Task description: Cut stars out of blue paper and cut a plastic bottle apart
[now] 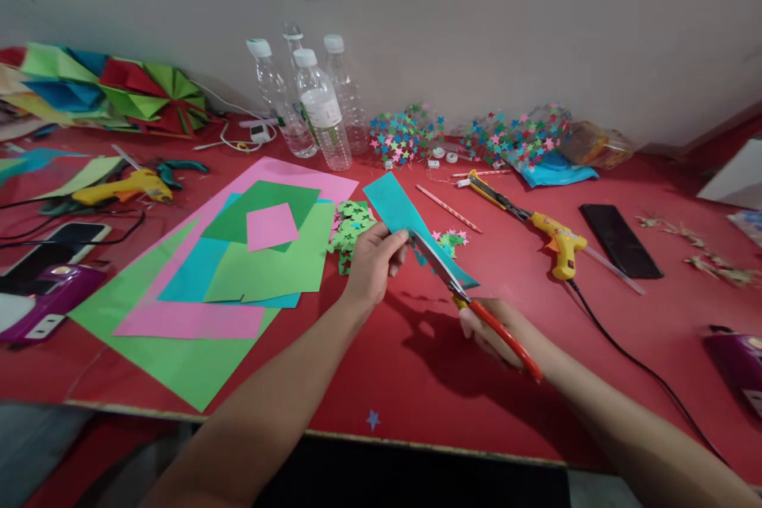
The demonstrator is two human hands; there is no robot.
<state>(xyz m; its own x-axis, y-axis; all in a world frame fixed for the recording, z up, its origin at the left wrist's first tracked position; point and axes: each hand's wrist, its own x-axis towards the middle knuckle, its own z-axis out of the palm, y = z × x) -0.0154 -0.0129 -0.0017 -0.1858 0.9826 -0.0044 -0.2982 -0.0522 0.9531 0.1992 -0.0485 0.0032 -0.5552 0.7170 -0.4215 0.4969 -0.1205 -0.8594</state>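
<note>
In my left hand [376, 263] is a strip of blue paper [390, 202], pinched near its lower edge between thumb and fingers. My right hand [497, 325] grips a pair of scissors [444, 266] with red and yellow handles. Their blades lie along the edge of the blue strip, the tips close to my left thumb. Under and beside the strip are cut green paper stars [352, 230]. A smaller heap of green and pink stars [451, 240] shows to the right of the strip, partly hidden by it.
Layered coloured sheets [267, 278] cover the table at left. Clear plastic bottles [326, 115] stand against the wall. A yellow glue gun [559, 242] with a trailing cord and a black phone [621, 240] lie at right. One star [373, 419] rests near the front edge.
</note>
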